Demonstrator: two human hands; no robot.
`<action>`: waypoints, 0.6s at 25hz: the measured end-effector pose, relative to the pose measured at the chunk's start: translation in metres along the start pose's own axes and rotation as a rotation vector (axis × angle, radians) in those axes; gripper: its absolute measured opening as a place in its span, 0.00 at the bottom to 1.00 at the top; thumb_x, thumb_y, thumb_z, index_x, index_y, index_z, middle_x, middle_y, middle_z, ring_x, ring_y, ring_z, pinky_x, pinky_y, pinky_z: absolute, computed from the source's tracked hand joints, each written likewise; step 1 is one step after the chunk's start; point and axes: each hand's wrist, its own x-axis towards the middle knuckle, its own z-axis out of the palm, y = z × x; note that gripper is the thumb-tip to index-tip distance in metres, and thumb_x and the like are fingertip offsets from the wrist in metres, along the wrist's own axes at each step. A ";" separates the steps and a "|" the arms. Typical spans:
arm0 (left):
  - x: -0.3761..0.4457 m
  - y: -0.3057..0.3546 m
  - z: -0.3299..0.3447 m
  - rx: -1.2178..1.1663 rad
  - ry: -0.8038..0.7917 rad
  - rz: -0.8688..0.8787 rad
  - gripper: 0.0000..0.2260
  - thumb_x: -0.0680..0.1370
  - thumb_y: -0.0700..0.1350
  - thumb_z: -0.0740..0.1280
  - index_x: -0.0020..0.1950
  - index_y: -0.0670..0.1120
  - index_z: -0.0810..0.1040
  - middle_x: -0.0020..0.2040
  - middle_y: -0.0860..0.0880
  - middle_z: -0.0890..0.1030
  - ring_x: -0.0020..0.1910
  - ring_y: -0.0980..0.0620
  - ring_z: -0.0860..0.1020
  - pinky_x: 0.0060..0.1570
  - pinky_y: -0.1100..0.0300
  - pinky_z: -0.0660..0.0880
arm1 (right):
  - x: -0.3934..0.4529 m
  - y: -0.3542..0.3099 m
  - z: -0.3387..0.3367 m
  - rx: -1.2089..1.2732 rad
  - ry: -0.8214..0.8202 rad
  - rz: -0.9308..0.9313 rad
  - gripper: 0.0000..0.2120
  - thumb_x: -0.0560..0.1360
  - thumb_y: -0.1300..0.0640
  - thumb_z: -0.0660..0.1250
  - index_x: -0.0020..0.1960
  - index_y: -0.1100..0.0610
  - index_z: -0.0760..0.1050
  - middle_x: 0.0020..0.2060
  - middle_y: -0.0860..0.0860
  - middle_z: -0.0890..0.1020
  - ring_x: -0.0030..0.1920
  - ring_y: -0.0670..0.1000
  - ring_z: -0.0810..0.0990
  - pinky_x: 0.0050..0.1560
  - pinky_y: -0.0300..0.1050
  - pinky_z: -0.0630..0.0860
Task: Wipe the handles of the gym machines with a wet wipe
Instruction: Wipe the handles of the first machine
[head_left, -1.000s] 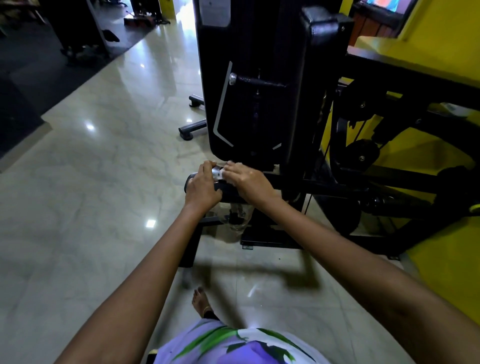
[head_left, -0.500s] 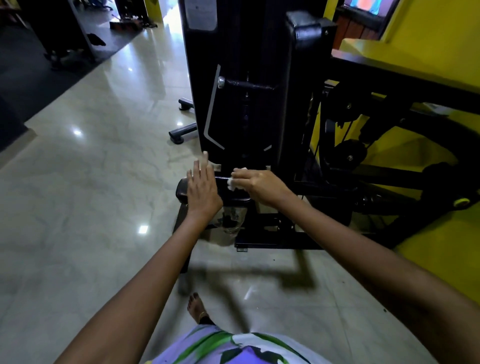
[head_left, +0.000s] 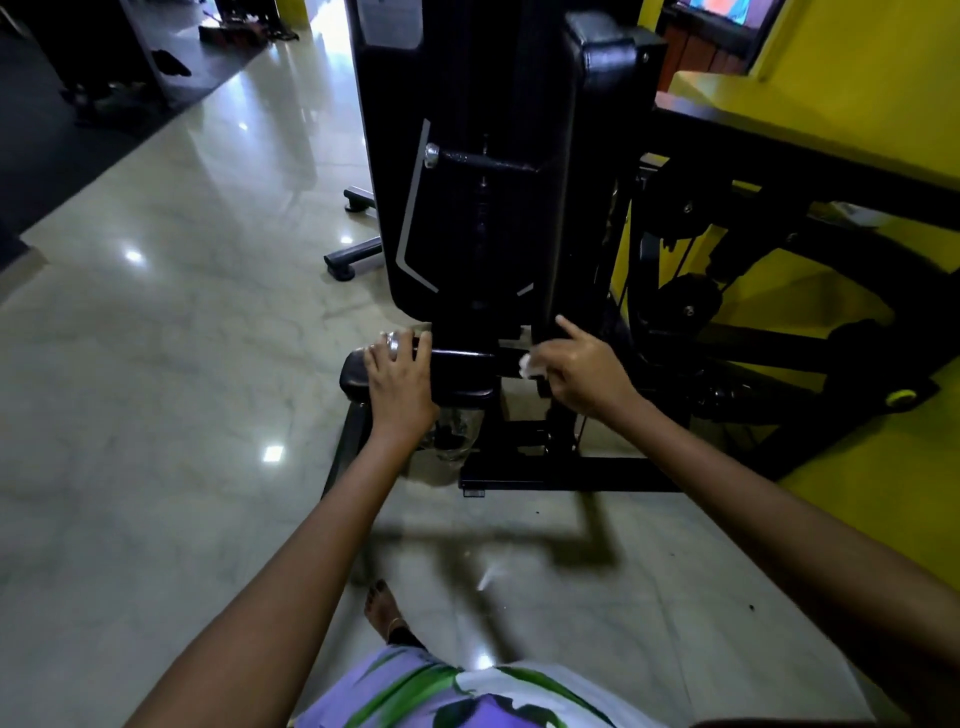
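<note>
Head view: a person leans over a black gym machine (head_left: 483, 171) standing on a polished floor (head_left: 156, 364), both arms stretched toward a low padded handle (head_left: 457, 371) near the machine's base. The left hand (head_left: 400, 384) lies across the handle's left end, fingers straight and spread, apparently steadying the bar so it does not swing under pressure. The right hand (head_left: 584, 371) pinches a crumpled white wipe (head_left: 531, 365) between thumb and curled fingers, index finger pointing outward, at the handle's right end where it meets the frame. The wipe touches or sits just beside the bar there; which cannot be told. Judging by this placement, the wiping is under way along this handle. A chrome cap (head_left: 393, 343) shows by the left fingertips. Yellow walls (head_left: 857, 52) flank the machine's right side.
</note>
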 end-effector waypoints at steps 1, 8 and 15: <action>0.001 0.002 -0.002 0.009 -0.017 -0.016 0.35 0.66 0.39 0.71 0.72 0.42 0.63 0.69 0.40 0.65 0.68 0.35 0.61 0.70 0.41 0.55 | 0.008 -0.009 0.003 0.033 0.068 0.072 0.17 0.69 0.62 0.54 0.41 0.58 0.82 0.41 0.54 0.85 0.42 0.52 0.84 0.64 0.54 0.66; 0.001 0.003 -0.006 0.033 0.019 -0.016 0.32 0.67 0.41 0.71 0.69 0.43 0.64 0.67 0.43 0.67 0.68 0.38 0.63 0.70 0.39 0.53 | 0.006 -0.033 0.022 0.017 -0.044 -0.098 0.21 0.59 0.72 0.74 0.50 0.58 0.82 0.51 0.53 0.83 0.50 0.57 0.83 0.41 0.47 0.81; 0.007 0.019 -0.013 0.063 -0.109 -0.123 0.34 0.70 0.49 0.71 0.70 0.42 0.60 0.70 0.42 0.63 0.73 0.34 0.53 0.69 0.35 0.47 | -0.040 0.032 -0.017 -0.139 -0.095 -0.090 0.09 0.67 0.67 0.65 0.41 0.58 0.82 0.44 0.53 0.85 0.43 0.55 0.84 0.44 0.55 0.82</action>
